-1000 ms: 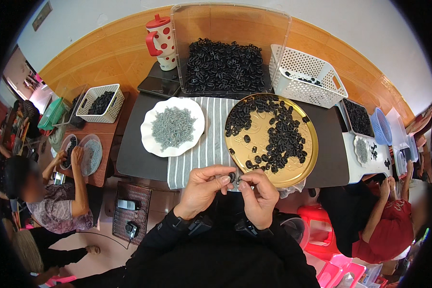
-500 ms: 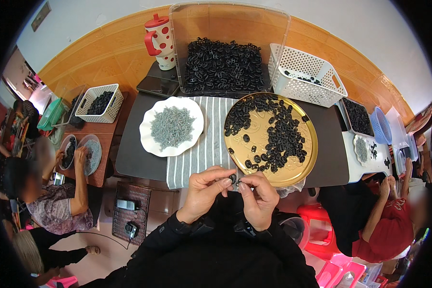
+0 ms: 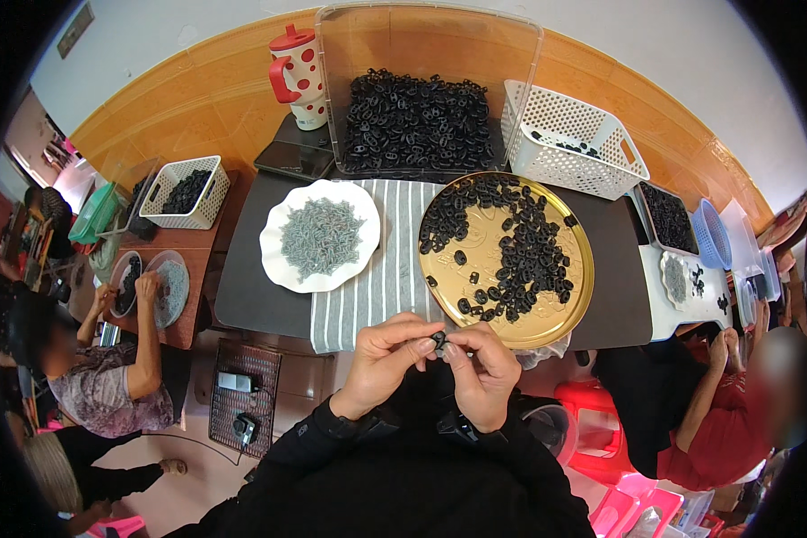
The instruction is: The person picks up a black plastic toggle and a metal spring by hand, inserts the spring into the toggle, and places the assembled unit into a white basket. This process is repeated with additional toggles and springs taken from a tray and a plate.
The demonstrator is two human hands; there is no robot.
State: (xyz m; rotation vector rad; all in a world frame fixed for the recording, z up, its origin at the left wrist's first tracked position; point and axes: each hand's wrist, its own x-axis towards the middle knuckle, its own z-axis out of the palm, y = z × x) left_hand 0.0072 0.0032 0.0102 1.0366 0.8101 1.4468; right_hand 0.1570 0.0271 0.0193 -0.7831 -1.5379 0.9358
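On my feed a dark table (image 3: 614, 287) spans the middle. Gold tray (image 3: 486, 255) right of centre, white plate (image 3: 273, 247) left of it. Lower centre, I've got the left hand (image 3: 381, 366) pinching and the right hand (image 3: 484, 377) right alongside, can't tell if gripping, at one little black part (image 3: 438, 339).

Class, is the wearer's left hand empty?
No, the left hand pinches a small black piece between thumb and fingers, near the gold tray.
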